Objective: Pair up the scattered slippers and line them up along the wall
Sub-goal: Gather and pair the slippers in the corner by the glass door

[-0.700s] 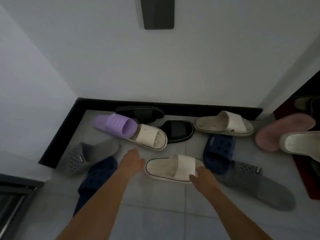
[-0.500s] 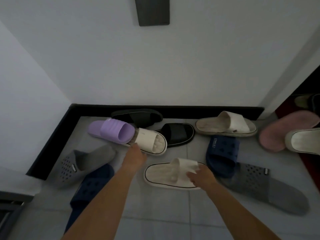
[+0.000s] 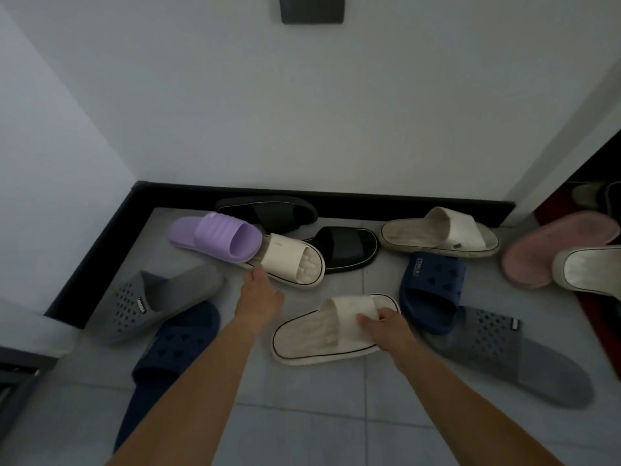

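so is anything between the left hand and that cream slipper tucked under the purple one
Nothing visible. The left hand has its fingertips right at the near edge of the cream slipper, floor tile below. The purple slipper overlaps its far end, so that could drag along when it is pulled.

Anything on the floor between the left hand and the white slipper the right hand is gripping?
No. In the head view, only bare floor tile separates the left hand from the white slipper gripped by the right hand.
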`<state>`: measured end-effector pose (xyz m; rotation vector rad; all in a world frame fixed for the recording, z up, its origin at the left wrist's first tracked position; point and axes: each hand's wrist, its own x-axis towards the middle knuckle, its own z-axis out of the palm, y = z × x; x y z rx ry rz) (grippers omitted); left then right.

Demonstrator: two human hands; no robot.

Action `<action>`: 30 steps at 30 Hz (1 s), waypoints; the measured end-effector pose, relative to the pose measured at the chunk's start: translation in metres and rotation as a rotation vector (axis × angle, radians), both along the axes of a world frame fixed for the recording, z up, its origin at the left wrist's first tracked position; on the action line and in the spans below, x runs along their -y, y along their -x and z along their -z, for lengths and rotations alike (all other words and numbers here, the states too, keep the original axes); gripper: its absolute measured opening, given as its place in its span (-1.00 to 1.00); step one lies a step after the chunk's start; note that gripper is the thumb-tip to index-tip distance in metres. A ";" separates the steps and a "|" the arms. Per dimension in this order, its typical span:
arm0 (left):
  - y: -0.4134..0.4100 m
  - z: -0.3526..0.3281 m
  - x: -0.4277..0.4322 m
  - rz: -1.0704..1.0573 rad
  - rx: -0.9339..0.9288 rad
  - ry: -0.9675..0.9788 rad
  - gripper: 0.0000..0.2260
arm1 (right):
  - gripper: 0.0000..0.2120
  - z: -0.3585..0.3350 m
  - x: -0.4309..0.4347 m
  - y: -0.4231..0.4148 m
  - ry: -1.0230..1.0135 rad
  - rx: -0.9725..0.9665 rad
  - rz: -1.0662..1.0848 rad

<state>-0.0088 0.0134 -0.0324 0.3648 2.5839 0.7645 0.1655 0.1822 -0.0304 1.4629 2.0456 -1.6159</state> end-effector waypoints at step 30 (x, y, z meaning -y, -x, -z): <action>-0.184 0.013 0.026 -0.033 0.386 -0.161 -0.74 | -0.29 -0.005 0.009 -0.101 -0.297 0.233 -0.678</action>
